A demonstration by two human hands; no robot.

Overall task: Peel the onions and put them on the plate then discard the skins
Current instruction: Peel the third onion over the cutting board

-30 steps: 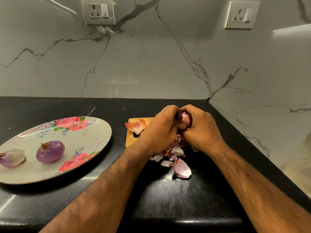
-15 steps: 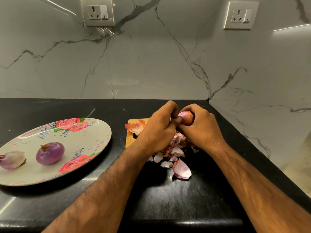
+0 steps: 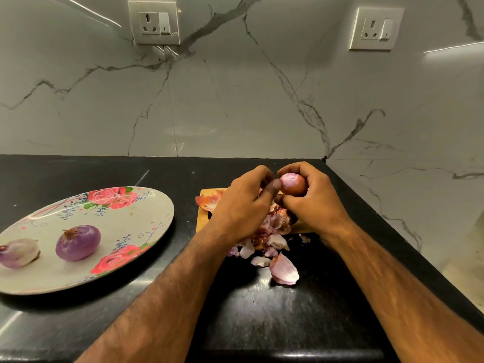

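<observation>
My right hand (image 3: 311, 200) grips a partly skinned onion (image 3: 293, 184) above the wooden board (image 3: 203, 224); its top shows pale purple, its lower part still brown skin. My left hand (image 3: 243, 205) is beside it with fingers curled, the thumb tip pressing against the onion's left side. A heap of onion skins (image 3: 269, 234) lies under the hands and spills onto the black counter. The flowered plate (image 3: 146, 205) at the left holds two peeled onions, a purple one (image 3: 78, 242) and a paler one (image 3: 18, 252).
A large loose skin piece (image 3: 284, 269) lies on the counter nearer me. Another brown skin (image 3: 207, 201) rests on the board's far left. Marble walls close the counter at the back and right, where the corner (image 3: 324, 158) sits just behind my hands.
My hands have lifted slightly and turned the onion, so its pale peeled top now shows between them. The left thumb has shifted to the onion's side.
</observation>
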